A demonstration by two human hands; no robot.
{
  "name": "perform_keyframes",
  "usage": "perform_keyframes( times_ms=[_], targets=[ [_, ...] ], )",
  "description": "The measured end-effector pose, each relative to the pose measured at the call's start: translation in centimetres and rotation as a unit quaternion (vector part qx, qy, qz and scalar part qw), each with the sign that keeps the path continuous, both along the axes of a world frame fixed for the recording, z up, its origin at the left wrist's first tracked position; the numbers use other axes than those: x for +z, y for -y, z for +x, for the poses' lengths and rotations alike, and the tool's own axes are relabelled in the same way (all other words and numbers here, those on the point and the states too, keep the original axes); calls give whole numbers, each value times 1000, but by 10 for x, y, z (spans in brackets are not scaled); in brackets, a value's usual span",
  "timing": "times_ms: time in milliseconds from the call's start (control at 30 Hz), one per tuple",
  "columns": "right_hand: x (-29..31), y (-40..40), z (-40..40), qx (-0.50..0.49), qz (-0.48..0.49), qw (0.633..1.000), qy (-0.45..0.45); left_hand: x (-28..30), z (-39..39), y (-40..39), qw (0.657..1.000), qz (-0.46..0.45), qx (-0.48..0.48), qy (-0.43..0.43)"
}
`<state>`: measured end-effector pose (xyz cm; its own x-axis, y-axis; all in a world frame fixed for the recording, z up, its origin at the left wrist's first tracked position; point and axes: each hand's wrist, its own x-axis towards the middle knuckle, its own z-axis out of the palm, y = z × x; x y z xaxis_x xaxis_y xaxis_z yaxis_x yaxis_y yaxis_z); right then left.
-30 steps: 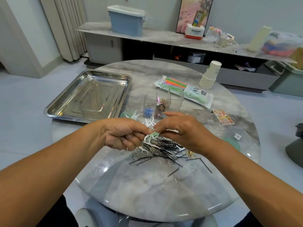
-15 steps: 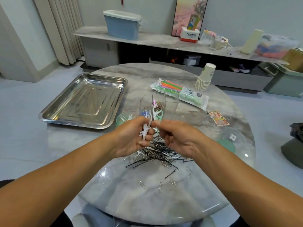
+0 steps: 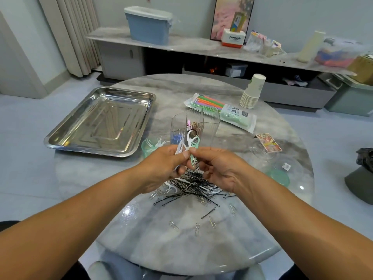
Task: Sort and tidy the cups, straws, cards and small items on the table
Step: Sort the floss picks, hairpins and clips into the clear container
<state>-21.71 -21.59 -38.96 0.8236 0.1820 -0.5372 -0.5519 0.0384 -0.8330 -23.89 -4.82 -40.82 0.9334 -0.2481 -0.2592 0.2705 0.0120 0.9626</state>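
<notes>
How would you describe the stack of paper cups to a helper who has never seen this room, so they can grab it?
Start at the round marble table. At its far right edge, beyond the bag of coloured straws, stands the stack of paper cups. It is the tallest thing on the table, pale cream, leaning slightly.

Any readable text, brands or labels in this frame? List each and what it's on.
"Panasonic": on the white and orange box on the back shelf.
Green straw packet on the table: printed label, too blurred to read.
Card on the table's right: printed design, unreadable.
Small sticker on the clear lid: too small.
</notes>
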Motion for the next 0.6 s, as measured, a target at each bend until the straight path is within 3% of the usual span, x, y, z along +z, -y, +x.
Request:
perform_keyframes(
  times_ms=[133, 367, 500, 600],
  targets=[
    [1, 2, -1, 1, 34, 999, -1, -2, -2, -2, 995, 68, -40, 63],
    [3, 4, -4, 22, 66, 997, 19, 2, -6, -2, 987, 51, -120, 90],
    [6, 7, -1, 11, 53, 998, 38, 1, -6, -2, 988, 47, -137, 62],
    [14, 18, 12, -45, 61, 996, 52, 1, -6, 2, 994, -54, -89, -34]
  ],
)
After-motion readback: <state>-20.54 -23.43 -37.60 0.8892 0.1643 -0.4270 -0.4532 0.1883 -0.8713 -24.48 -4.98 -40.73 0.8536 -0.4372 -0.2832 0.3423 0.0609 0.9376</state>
